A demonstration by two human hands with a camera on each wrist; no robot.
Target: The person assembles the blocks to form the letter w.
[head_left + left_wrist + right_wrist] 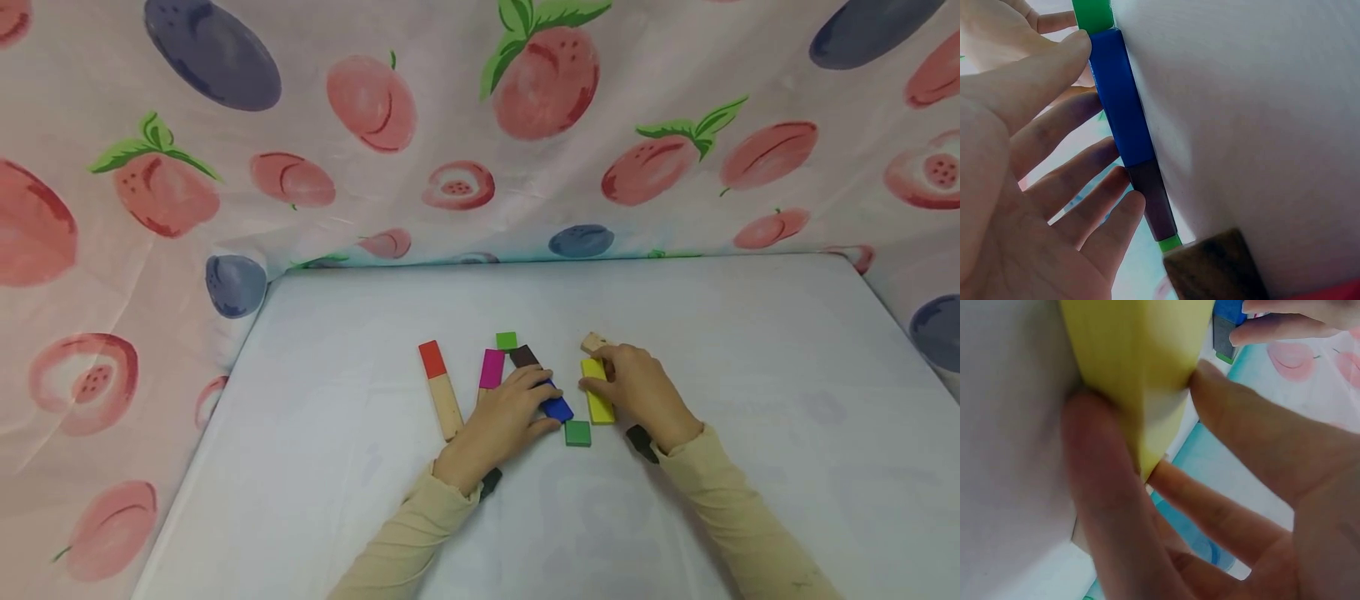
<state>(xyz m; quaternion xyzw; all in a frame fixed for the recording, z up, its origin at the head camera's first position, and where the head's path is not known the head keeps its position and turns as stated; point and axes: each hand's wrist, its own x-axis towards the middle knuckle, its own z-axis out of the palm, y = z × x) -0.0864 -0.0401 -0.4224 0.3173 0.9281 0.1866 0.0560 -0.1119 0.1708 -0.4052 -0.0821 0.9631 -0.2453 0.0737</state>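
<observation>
My left hand (504, 417) lies over a blue block (557, 408) and a dark brown block (522, 356) set end to end; its loosely extended fingertips touch their upper faces in the left wrist view. Between thumb and index finger, my right hand (637, 387) pinches a yellow block (598, 392), seen close up in the right wrist view. A green square block (577, 433) touches the blue block's near end. Past the dark brown one sits a light green square (506, 341). A plain wooden piece (595, 342) is beyond the yellow block, beside the right fingers.
Left of the hands, a red block (432, 358) meets a plain wooden block (446, 408) in a slanted line. A magenta block (492, 369) tops another wooden piece, partly hidden by the left hand. White cloth (750, 350) covers the table; a fruit-print sheet (457, 100) hangs behind.
</observation>
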